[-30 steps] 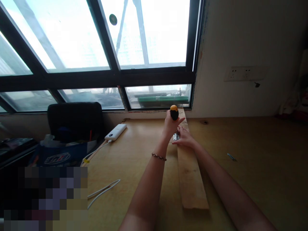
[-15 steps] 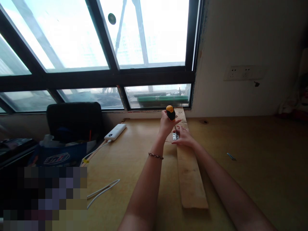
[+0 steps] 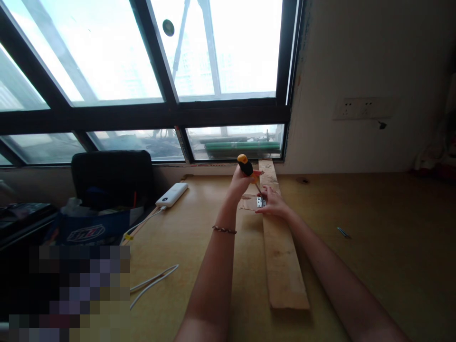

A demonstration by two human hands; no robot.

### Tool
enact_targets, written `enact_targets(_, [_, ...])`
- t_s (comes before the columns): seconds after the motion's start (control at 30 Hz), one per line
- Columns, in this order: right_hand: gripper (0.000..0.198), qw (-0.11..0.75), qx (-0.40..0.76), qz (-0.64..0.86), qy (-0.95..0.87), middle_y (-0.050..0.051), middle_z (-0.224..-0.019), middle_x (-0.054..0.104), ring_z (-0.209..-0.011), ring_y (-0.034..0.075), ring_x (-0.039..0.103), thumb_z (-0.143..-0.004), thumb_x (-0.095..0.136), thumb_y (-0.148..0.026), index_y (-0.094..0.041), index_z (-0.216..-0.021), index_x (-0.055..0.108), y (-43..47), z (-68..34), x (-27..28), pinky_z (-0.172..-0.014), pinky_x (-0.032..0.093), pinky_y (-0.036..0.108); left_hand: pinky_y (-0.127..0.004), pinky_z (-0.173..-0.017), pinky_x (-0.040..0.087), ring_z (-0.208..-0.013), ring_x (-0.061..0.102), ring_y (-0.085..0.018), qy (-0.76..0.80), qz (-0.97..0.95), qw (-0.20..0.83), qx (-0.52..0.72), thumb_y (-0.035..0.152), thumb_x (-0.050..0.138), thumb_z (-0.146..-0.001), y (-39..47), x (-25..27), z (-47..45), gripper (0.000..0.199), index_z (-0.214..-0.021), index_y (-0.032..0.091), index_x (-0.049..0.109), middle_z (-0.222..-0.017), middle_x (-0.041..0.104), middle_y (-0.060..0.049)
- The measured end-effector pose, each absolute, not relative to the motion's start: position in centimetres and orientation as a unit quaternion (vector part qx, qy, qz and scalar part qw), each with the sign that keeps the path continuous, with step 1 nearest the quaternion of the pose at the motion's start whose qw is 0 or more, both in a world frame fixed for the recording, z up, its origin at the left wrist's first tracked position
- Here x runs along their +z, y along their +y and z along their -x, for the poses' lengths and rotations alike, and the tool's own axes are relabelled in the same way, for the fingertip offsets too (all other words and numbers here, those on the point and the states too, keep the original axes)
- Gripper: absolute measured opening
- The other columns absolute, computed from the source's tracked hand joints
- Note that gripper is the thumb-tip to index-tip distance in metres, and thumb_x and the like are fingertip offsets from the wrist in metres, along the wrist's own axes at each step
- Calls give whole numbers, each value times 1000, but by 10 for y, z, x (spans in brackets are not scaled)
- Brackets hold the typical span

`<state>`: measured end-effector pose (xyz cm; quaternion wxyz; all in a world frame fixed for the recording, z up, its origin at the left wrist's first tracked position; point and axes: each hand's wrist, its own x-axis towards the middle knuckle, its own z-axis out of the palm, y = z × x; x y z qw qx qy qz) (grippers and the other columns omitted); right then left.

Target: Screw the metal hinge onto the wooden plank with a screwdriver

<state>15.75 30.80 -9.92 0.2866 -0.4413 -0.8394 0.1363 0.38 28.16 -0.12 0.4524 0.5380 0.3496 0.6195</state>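
Observation:
A screwdriver (image 3: 245,165) with a yellow-and-black handle is gripped in my left hand (image 3: 240,183), its shaft slanting down to the right. The tip meets a silver metal hinge (image 3: 261,202) on a long wooden board (image 3: 284,266). My right hand (image 3: 273,203) rests on the board, thumb and fingers closed around the hinge area and holding the hinge against the wood. Its fingertips lie close to the screwdriver tip. Whether a screw sits under the tip is too small to tell. A brown scrap (image 3: 248,202) lies left of the hinge.
A white power bank (image 3: 172,195) with a cable lies at the table's left edge. A looped white cable (image 3: 155,283) is nearer. Small metal pieces (image 3: 343,232) lie on the right. A black chair (image 3: 112,175) and windows stand behind.
My left hand has shifted left, tilting the screwdriver handle further left while its tip stays at the hinge. The right hand keeps its place on the board.

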Motion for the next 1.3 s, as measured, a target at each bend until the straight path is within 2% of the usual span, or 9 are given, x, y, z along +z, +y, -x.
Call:
enact_targets(0.1, [82, 286, 136, 441, -840, 14, -129, 48, -122, 32, 41, -49, 77, -52, -17, -117, 47, 307, -158, -98, -98, 33, 45, -31, -65, 45, -76, 63, -23, 352, -505, 463, 638, 11, 57, -46, 277, 3, -2, 30, -76, 15, 52, -71, 65, -5])
enact_targets(0.27, [94, 293, 150, 447, -832, 11, -115, 59, -118, 31, 45, -47, 78, -50, -18, -126, 37, 307, -157, -99, -97, 34, 45, -32, -71, 46, -74, 62, -20, 315, -467, 458, 688, 9, 51, -44, 267, 15, 9, 23, -66, 15, 51, -64, 59, 0])
enact_targets(0.43, [80, 292, 139, 445, -835, 12, -128, 50, -118, 31, 45, -48, 78, -50, -20, -116, 46, 306, -158, -99, -97, 34, 44, -30, -65, 45, -68, 61, -19, 336, -460, 432, 699, 8, 49, -42, 264, 19, 19, 21, -63, 15, 51, -60, 57, 0])
enact_targets(0.6, [82, 296, 147, 444, -833, 10, -122, 55, -118, 30, 46, -48, 78, -49, -21, -117, 44, 306, -158, -98, -97, 34, 45, -30, -64, 44, -69, 61, -20, 359, -468, 419, 690, 10, 49, -43, 270, 11, 14, 19, -61, 15, 52, -61, 58, 0])
enact_targets(0.9, [80, 294, 135, 436, -840, 12, -127, 50, -118, 30, 45, -48, 78, -50, -20, -115, 46, 309, -158, -101, -97, 35, 44, -31, -63, 44, -70, 61, -21, 372, -474, 417, 680, 11, 52, -44, 276, 4, 2, 16, -59, 15, 53, -60, 59, -2])
enact_targets(1.07, [86, 294, 144, 433, -840, 11, -118, 58, -119, 30, 44, -48, 79, -50, -19, -119, 42, 308, -158, -100, -97, 34, 44, -30, -60, 42, -69, 61, -22, 375, -471, 424, 677, 10, 51, -43, 275, 4, 0, 16, -58, 15, 54, -60, 60, -3])
enact_targets(1.3, [84, 294, 142, 437, -838, 11, -119, 56, -117, 29, 45, -48, 78, -51, -19, -118, 44, 306, -158, -98, -96, 35, 44, -28, -59, 41, -61, 53, -15, 413, -505, 388, 651, 14, 60, -47, 279, 3, -7, 17, -63, 15, 52, -62, 57, -1])
